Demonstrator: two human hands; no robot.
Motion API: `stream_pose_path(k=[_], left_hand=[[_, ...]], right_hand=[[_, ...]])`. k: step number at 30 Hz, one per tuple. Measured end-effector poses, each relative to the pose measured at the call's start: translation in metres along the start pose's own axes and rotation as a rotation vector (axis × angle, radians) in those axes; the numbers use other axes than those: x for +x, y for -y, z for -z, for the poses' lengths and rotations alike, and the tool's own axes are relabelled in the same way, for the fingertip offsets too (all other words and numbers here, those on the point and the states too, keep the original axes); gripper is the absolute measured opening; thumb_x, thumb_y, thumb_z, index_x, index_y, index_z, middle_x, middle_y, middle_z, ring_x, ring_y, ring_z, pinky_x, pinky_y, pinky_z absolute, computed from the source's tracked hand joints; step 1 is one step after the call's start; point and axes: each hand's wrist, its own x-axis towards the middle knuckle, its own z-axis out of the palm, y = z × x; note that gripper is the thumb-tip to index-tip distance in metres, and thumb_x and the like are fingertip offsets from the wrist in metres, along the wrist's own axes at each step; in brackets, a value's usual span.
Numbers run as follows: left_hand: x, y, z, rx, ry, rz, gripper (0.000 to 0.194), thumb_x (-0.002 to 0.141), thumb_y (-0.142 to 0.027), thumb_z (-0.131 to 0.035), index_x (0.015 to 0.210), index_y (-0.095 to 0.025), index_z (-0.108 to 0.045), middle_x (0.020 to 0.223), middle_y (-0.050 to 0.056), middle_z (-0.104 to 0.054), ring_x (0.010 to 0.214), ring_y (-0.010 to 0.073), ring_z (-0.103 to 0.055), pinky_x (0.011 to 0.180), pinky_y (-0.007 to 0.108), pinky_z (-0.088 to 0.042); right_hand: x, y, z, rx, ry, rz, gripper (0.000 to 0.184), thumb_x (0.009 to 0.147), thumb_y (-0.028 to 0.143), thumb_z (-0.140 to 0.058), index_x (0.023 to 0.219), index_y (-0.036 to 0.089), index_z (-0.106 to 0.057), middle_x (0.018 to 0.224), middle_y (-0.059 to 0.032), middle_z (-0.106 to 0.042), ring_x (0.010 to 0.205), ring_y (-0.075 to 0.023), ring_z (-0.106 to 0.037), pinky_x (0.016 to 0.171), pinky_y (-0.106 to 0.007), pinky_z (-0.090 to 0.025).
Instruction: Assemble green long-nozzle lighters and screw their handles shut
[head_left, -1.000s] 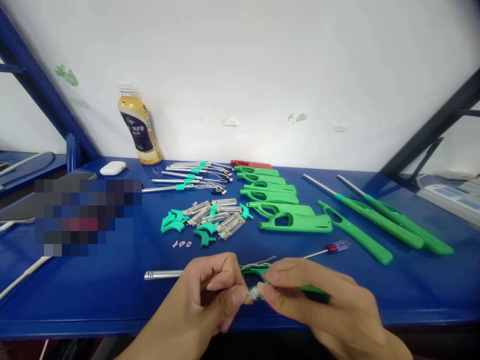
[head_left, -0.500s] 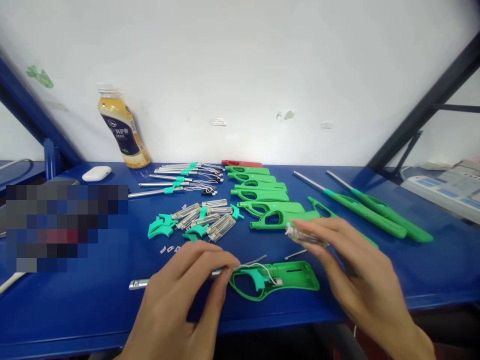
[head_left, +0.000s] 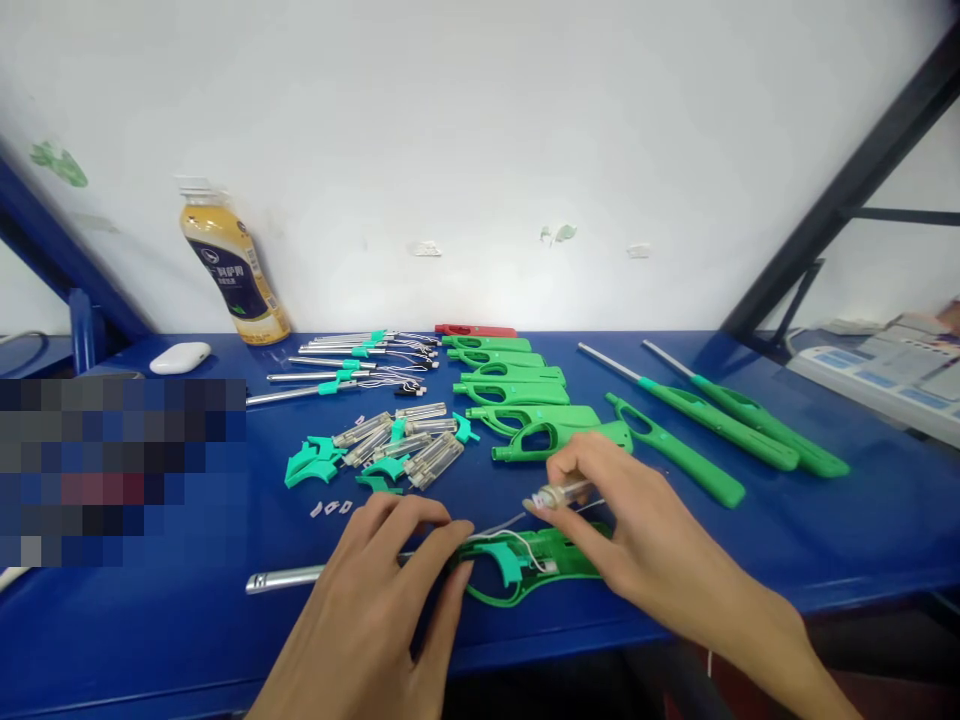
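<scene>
My left hand (head_left: 382, 590) pinches the neck of an opened green lighter shell (head_left: 501, 600), where a silver metal tube (head_left: 289, 578) sticks out to the left. Inside the shell lie a teal trigger (head_left: 510, 562) and a white wire (head_left: 531, 546) ending in a small pale connector. Between the thumb and fingers of my right hand (head_left: 637, 530) is a clear lighter fuel tank (head_left: 566, 493) with a whitish valve end pointing left, just above the shell. The shell's right end is partly covered by that hand.
Behind my hands lie several clear fuel tanks (head_left: 435, 460), teal triggers (head_left: 311, 462) and metal tubes with wires (head_left: 341, 366). Green lighter shells (head_left: 517, 394) form a column, a red shell (head_left: 480, 330) behind them. Lighters with tubes (head_left: 720, 425) lie right. A bottle (head_left: 232, 270) stands back left.
My right hand has moved left and down with the fuel tank, bringing it over the opened shell. My left hand keeps its pinch at the shell's neck. The view has shifted slightly.
</scene>
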Motion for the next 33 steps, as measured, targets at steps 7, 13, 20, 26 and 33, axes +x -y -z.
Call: stream_pose_path(k=[7, 13, 20, 26, 33], left_hand=[[-0.004, 0.002, 0.000, -0.021, -0.053, -0.027, 0.031, 0.104, -0.016, -0.057, 0.132, -0.025, -0.066, 0.117, 0.006, -0.070, 0.107, 0.0234, -0.066, 0.096, 0.039, -0.058], [-0.007, 0.011, 0.013, -0.044, -0.058, 0.021, 0.028, 0.104, -0.021, -0.061, 0.129, -0.031, -0.070, 0.114, 0.002, -0.073, 0.101, 0.0184, -0.071, 0.093, 0.029, -0.058], [0.000, 0.011, 0.016, -0.141, -0.039, 0.041, 0.025, 0.105, -0.019, -0.056, 0.106, -0.030, -0.078, 0.102, -0.002, -0.075, 0.086, 0.0114, -0.074, 0.077, 0.016, -0.057], [0.005, 0.010, 0.015, -0.128, -0.068, 0.020, 0.025, 0.106, -0.018, -0.055, 0.101, -0.028, -0.078, 0.098, -0.003, -0.075, 0.083, 0.0087, -0.074, 0.075, 0.013, -0.056], [0.008, 0.003, 0.012, -0.052, -0.137, 0.001, 0.025, 0.105, -0.023, -0.059, 0.126, -0.029, -0.070, 0.114, -0.003, -0.075, 0.106, 0.0138, -0.070, 0.096, 0.023, -0.056]], right_hand=[[0.026, 0.000, 0.015, -0.015, 0.336, 0.153, 0.014, 0.106, 0.011, -0.052, 0.102, 0.023, -0.059, 0.107, -0.0039, -0.071, 0.096, -0.0185, -0.064, 0.085, -0.034, -0.050], [0.032, 0.002, 0.013, -0.065, 0.422, 0.182, 0.022, 0.102, 0.002, -0.049, 0.097, 0.022, -0.058, 0.097, -0.0011, -0.066, 0.087, -0.0170, -0.058, 0.076, -0.030, -0.045], [0.030, 0.005, 0.013, -0.109, 0.414, 0.191, 0.033, 0.092, -0.009, -0.044, 0.094, 0.023, -0.052, 0.092, 0.0012, -0.060, 0.082, -0.0156, -0.052, 0.072, -0.027, -0.039], [0.022, 0.007, 0.018, -0.006, 0.399, 0.154, 0.047, 0.079, -0.014, -0.042, 0.103, 0.026, -0.048, 0.100, 0.0036, -0.059, 0.080, -0.0128, -0.051, 0.072, -0.024, -0.040], [0.007, 0.007, 0.019, 0.096, 0.395, 0.089, 0.042, 0.085, -0.013, -0.042, 0.098, 0.027, -0.041, 0.111, 0.0059, -0.062, 0.088, -0.0123, -0.052, 0.076, -0.024, -0.038]])
